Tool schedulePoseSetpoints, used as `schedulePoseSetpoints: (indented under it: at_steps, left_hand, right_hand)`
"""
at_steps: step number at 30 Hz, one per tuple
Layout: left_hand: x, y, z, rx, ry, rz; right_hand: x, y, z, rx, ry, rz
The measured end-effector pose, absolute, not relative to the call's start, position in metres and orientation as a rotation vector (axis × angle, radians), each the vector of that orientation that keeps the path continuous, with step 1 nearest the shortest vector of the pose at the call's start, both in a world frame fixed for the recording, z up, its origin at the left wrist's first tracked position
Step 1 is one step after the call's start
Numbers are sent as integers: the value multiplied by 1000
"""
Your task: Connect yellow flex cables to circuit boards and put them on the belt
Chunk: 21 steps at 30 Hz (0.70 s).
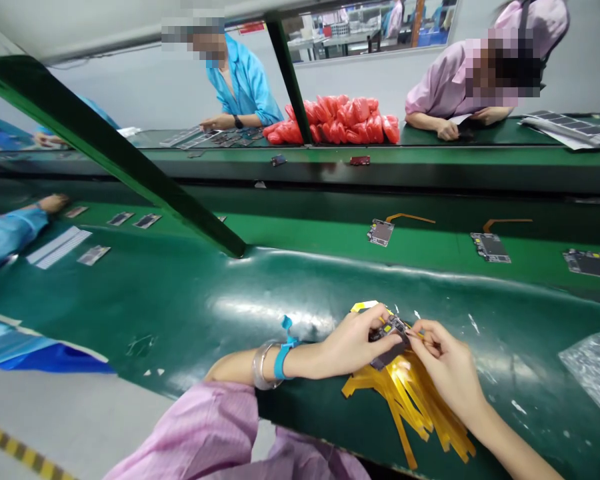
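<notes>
My left hand [353, 340] grips a small circuit board [393, 333] between thumb and fingers, tilted above the table. The board is dark, with a yellow patch near its upper edge. My right hand [443, 357] is closed in a pinch at the board's right edge; what sits between its fingertips is too small to make out. A strip of yellow flex cable [364, 306] shows just beyond my left fingers. Beneath both hands lies a loose pile of amber flex cables [415, 393], partly covered by the board and my right hand.
Beyond the green table mat [190, 300] runs a green belt carrying circuit boards [381, 232], some with amber cables. A slanted green post [130, 167] crosses at left. Clear plastic bags [597, 373] lie at right. Co-workers sit opposite, near red bundles [347, 120]; a blue-sleeved arm [15, 230] reaches in at left.
</notes>
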<state>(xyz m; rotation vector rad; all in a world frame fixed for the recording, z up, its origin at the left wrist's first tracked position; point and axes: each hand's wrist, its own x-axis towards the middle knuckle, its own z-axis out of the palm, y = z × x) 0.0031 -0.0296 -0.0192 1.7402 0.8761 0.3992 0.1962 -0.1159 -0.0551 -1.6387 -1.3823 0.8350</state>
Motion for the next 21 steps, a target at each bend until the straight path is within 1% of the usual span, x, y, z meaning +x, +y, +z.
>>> schedulePoseSetpoints:
  at_steps: [3,6,9,11,13,17,21]
  left_hand:
    - [5,-15,-22,1509,841,412]
    - [6,-3,-21,1375,856,378]
    - [4,1,-19,1412,888,297]
    - [3,-1,-19,1444,860,263]
    - [2,-3,-20,1470,831,248]
    - [0,-7,-20,1590,808,241]
    - [-2,-8,-16,1656,823,223]
  right_hand:
    - [192,-117,-51,-1600,-1383,911]
    - [195,-118,-42,-1464,-1241,1189]
    - [202,-119,-37,-1285,-1146,1489]
    - [204,-120,-37,-1237,-1093,1586]
    - [203,-120,-40,-1299,-1039,1567]
    - [198,-119,-46,-1478,-1018,1411]
    - [198,-118,-46,-1530,-1055,1355]
